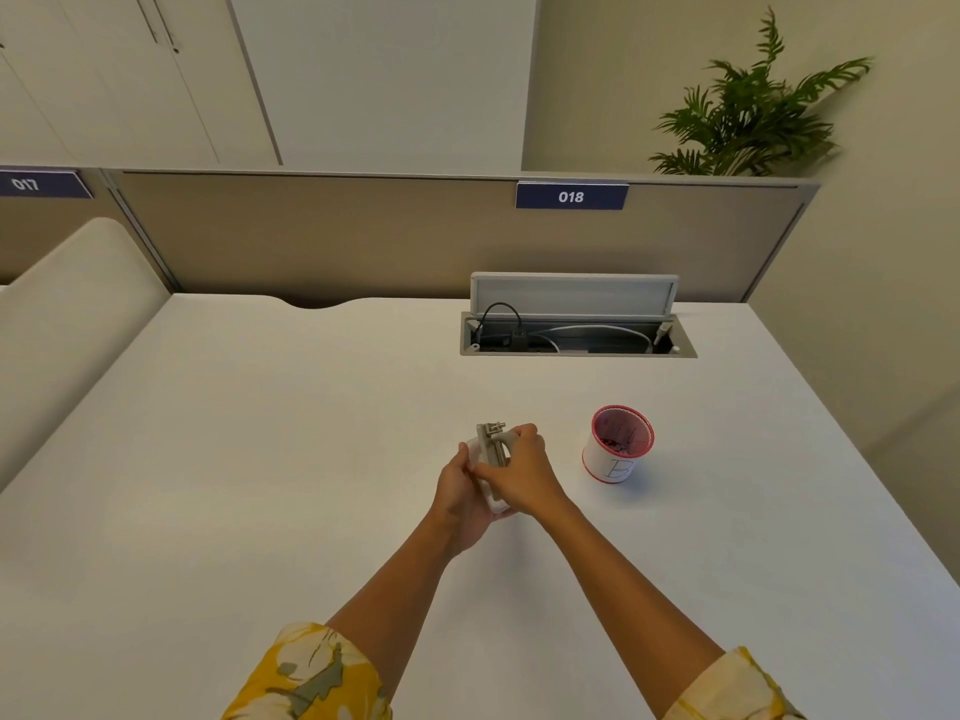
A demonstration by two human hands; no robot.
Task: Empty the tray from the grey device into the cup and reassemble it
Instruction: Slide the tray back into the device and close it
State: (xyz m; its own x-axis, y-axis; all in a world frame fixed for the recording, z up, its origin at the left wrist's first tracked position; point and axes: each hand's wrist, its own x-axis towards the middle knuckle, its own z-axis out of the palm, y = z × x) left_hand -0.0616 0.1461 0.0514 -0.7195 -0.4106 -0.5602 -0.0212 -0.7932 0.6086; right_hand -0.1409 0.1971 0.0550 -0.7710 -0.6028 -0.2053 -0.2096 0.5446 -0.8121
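Note:
A small grey device (492, 449) with metal parts on top is held over the middle of the white table (260, 459). My left hand (460, 491) grips it from below and the left. My right hand (519, 472) is closed over its right side and top. Both hands hide most of the device, and I cannot tell whether its tray is in or out. To the right stands a white paper cup (615, 449) with a red rim and a red inside, holding small dark bits. The cup is a hand's width away from my right hand.
An open cable hatch (576, 330) with its lid up and cables inside lies at the back of the table. A beige partition with a label reading 018 (571, 196) rises behind it. A plant (748, 111) stands at the back right. The table's right edge runs diagonally.

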